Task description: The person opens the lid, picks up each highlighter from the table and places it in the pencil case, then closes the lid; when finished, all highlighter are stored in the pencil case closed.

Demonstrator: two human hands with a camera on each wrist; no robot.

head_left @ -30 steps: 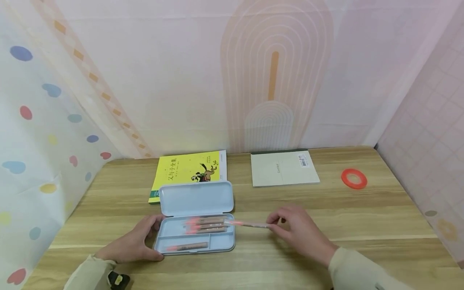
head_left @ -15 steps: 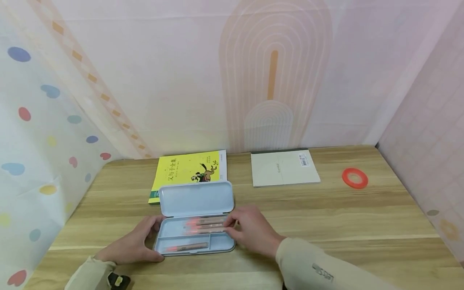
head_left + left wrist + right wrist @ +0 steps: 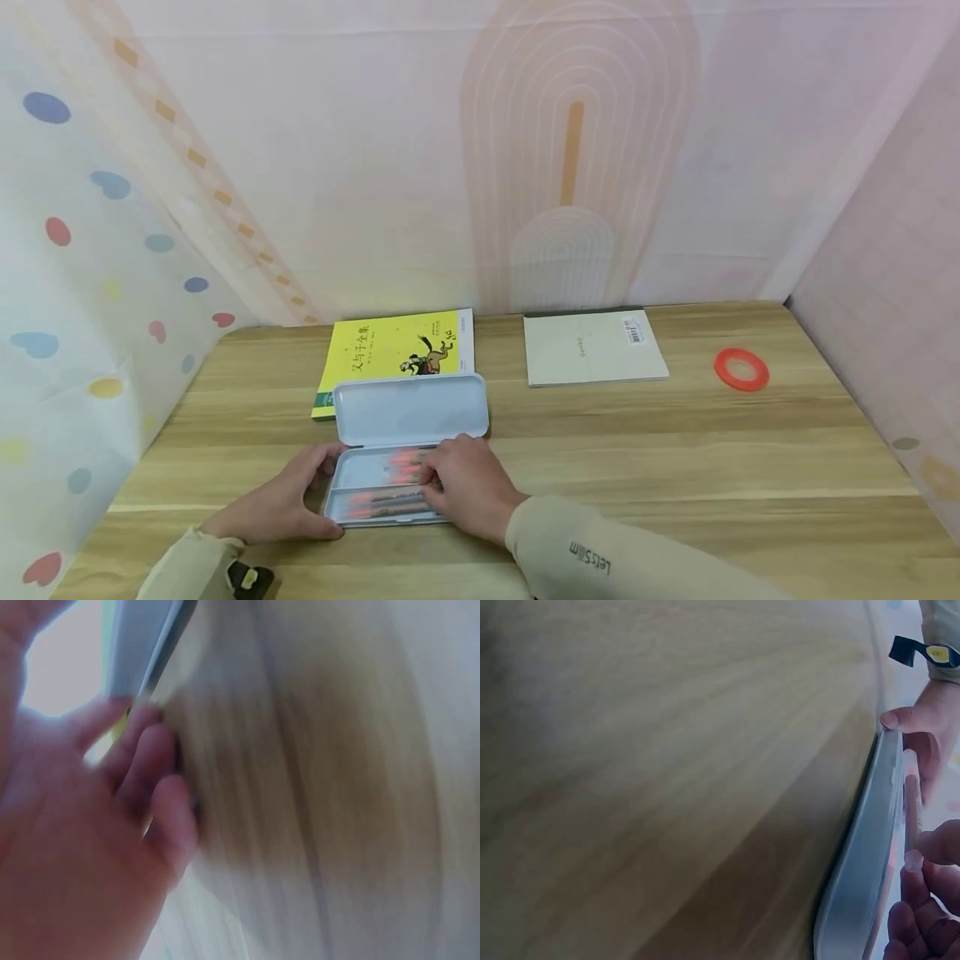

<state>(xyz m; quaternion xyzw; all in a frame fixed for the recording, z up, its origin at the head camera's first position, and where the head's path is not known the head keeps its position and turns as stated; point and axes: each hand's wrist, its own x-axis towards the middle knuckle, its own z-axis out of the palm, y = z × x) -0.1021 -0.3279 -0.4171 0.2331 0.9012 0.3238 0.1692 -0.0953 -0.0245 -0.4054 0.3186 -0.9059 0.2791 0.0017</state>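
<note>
A light blue pencil case (image 3: 411, 410) lies with its lid tipped back. My left hand (image 3: 273, 504) holds its left end, thumb at the front corner and fingers at the far side. My right hand (image 3: 476, 492) is over the right part of the case, pinching a brown pen (image 3: 396, 493) with a pinkish-red tip between thumb and fingers; the right wrist view also shows this pen (image 3: 913, 806). It is at the front compartment, beside another pen (image 3: 390, 510) lying there. Several similar pens (image 3: 405, 458) sit in the rear compartment, partly hidden by my right hand.
Behind the lid lies a yellow book (image 3: 397, 346), partly overlapped by it. A pale notebook (image 3: 596, 348) is at the back, right of centre. Farther right is a red tape roll (image 3: 724, 370). Patterned cloth walls (image 3: 375, 167) border the wooden table (image 3: 637, 450).
My right hand has brought a pen from right of the case to the rear compartment, then moved left and forward to the front one with a pen. My left hand stays at the case.
</note>
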